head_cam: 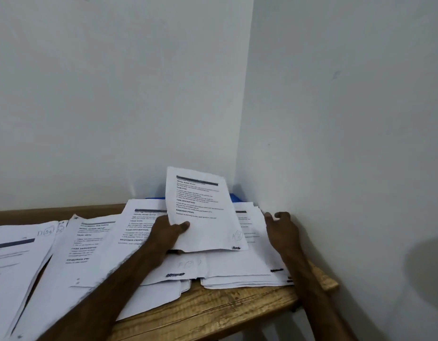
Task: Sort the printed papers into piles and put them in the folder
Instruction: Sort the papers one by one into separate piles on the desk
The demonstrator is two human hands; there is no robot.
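I see the left hand [167,232] pinching one printed sheet [203,212] by its lower left edge, thumb on the printed face and fingers [161,242] behind it, so the sheet stands tilted up off the piles with its text facing me. Directly under those fingers lies the middle pile [149,242], its top page showing headed text. The right hand [283,228] rests on the far right edge of the right pile [245,267], close to the wall [336,119]; its fingers [282,215] are loosely curled with a narrow spread, pressing on or gripping the paper edge, and I cannot tell which. That right pile sits between the two hands and reaches to the front edge of the wooden worktop [213,313]. To the left of the left fingers, more papers [28,262] lie fanned and overlapping, some with handwritten circled marks near the top. Beyond the held sheet, in the corner past both sets of fingers, a blue edge of the folder [235,197] shows from under the paper. The held sheet has a faint pencilled circle near its lower right corner.
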